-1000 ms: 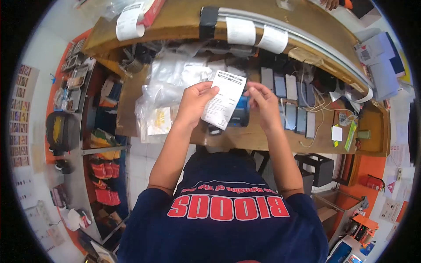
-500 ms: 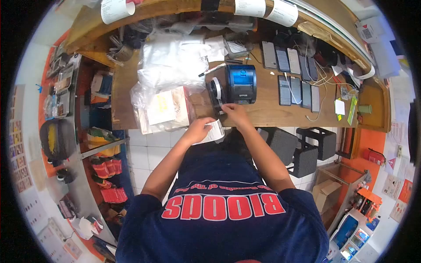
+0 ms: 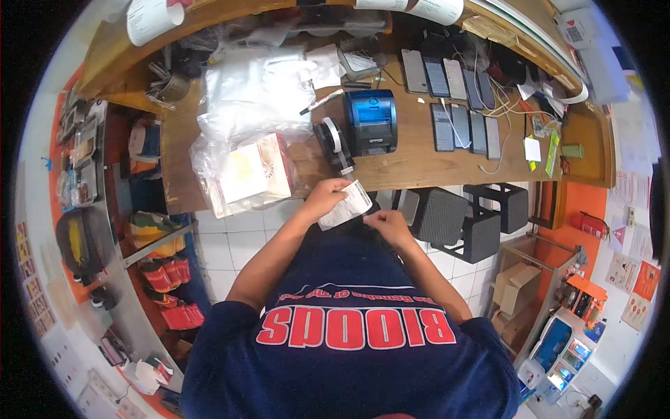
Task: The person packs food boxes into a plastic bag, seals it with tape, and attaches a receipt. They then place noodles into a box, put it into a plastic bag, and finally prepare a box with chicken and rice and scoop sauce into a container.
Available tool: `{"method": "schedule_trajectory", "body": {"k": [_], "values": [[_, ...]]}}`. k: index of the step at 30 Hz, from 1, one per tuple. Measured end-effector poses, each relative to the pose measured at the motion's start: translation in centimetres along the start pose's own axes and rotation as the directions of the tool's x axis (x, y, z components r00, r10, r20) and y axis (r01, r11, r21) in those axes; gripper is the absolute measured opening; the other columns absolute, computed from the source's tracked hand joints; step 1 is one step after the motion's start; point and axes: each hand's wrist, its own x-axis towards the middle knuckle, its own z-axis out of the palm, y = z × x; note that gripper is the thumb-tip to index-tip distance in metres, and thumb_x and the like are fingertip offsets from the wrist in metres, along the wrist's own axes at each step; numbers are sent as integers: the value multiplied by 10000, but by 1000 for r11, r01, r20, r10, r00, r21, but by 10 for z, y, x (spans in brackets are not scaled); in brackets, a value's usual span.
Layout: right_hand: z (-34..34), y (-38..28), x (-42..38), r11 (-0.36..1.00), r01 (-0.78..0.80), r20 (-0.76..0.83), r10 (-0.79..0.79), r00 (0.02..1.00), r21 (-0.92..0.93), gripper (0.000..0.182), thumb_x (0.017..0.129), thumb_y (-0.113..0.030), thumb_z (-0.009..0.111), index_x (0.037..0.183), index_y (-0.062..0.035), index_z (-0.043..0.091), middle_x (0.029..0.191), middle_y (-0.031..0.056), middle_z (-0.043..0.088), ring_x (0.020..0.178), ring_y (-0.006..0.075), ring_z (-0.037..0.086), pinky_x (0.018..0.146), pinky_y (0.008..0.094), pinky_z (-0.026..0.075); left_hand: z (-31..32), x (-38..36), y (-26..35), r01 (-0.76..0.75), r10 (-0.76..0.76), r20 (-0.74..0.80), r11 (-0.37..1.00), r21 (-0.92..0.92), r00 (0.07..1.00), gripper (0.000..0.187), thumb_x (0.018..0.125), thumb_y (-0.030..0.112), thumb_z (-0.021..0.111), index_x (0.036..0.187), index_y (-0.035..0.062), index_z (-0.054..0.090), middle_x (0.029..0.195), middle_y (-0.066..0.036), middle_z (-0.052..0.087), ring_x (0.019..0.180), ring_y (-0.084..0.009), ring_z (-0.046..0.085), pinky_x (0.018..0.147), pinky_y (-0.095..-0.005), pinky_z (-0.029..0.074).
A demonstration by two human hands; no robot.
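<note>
My left hand (image 3: pixel 324 200) grips a white printed paper slip (image 3: pixel 351 205) in front of the table's near edge. Just right of the slip is my right hand (image 3: pixel 389 228), its thumb and fingertips pinched together; whatever they hold, if anything, is too small to make out. Beyond both hands a black tape dispenser (image 3: pixel 328 155) with a roll of tape (image 3: pixel 333 135) stands on the table. A blue and black label printer (image 3: pixel 370 126) is to the right of the dispenser.
Clear plastic bags (image 3: pixel 255 87) and a box with white paper on it (image 3: pixel 244 171) lie on the wooden table (image 3: pixel 419 171) at left. Several phones (image 3: pixel 442 127) and tangled cables are at right. Black stools (image 3: pixel 440 216) stand under the table's front edge.
My right hand has left the tape dispenser and come back toward my body, beside the slip. The slip in my left hand is turned more upward. The whole view has shifted slightly.
</note>
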Motion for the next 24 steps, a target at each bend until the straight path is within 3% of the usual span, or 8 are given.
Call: {"method": "schedule_trajectory", "body": {"k": [5, 10, 12, 17, 20, 22, 23, 24], "values": [[0, 12, -1, 999, -43, -89, 40, 995, -33, 301, 849, -267, 769, 888, 32, 754, 776, 153, 729, 712, 194, 675, 674, 343, 516, 8, 7, -1, 96, -90, 35, 970, -224, 995, 337, 919, 82, 621, 1232, -40, 653, 1087, -87, 718, 981, -149, 663, 866, -283, 503], [6, 30, 10, 998, -27, -89, 23, 996, -50, 308, 858, -271, 761, 893, 35, 748, 782, 161, 732, 694, 209, 680, 677, 345, 522, 22, 24, -23, 171, -218, -233, 963, -207, 948, 322, 972, 250, 667, 1089, -47, 711, 951, -80, 740, 814, -133, 676, 728, -280, 514], [9, 34, 14, 998, 59, -110, -62, 992, -34, 311, 863, -276, 749, 903, 32, 748, 788, 168, 733, 696, 215, 684, 678, 346, 524, 28, 30, -26, 186, -222, -321, 973, -140, 920, 316, 963, 246, 677, 1053, -54, 720, 930, -85, 741, 799, -133, 673, 718, -280, 514], [10, 43, 21, 991, 21, -61, -30, 998, -133, 321, 861, -287, 760, 905, 31, 749, 805, 171, 736, 723, 212, 688, 697, 341, 524, 29, 39, -63, 315, -313, -511, 945, -87, 800, 319, 937, 250, 713, 1014, -58, 741, 890, -84, 745, 777, -128, 665, 696, -285, 511], [3, 34, 24, 996, 22, 6, -21, 1000, -90, 329, 861, -298, 773, 906, 27, 752, 818, 141, 740, 745, 186, 677, 712, 327, 515, 19, 17, -37, 160, -129, -454, 987, 29, 881, 302, 923, 250, 725, 1029, -32, 748, 866, -91, 748, 766, -141, 663, 700, -295, 511], [2, 9, 20, 1000, -24, 54, 25, 998, -17, 326, 863, -300, 777, 905, 22, 755, 821, 119, 741, 754, 168, 668, 717, 318, 509, 11, -16, 11, -43, 62, -477, 998, 51, 877, 272, 919, 216, 713, 966, -51, 738, 825, -141, 743, 723, -170, 676, 680, -311, 506], [0, -7, 20, 999, 48, 89, -49, 995, 8, 314, 864, -298, 781, 902, 13, 758, 808, 93, 730, 751, 150, 651, 712, 308, 501, 5, -34, 26, -41, 60, -497, 998, 48, 865, 272, 919, 216, 713, 966, -51, 738, 825, -141, 743, 723, -170, 676, 680, -311, 506], [-2, -26, 18, 992, 118, 117, -121, 986, 38, 303, 864, -295, 786, 898, 4, 761, 796, 67, 719, 748, 131, 634, 707, 298, 493, -3, -56, 37, -156, 207, -542, 978, 139, 815, 242, 927, 179, 700, 964, -59, 729, 840, -142, 732, 753, -172, 670, 697, -309, 504]]}}
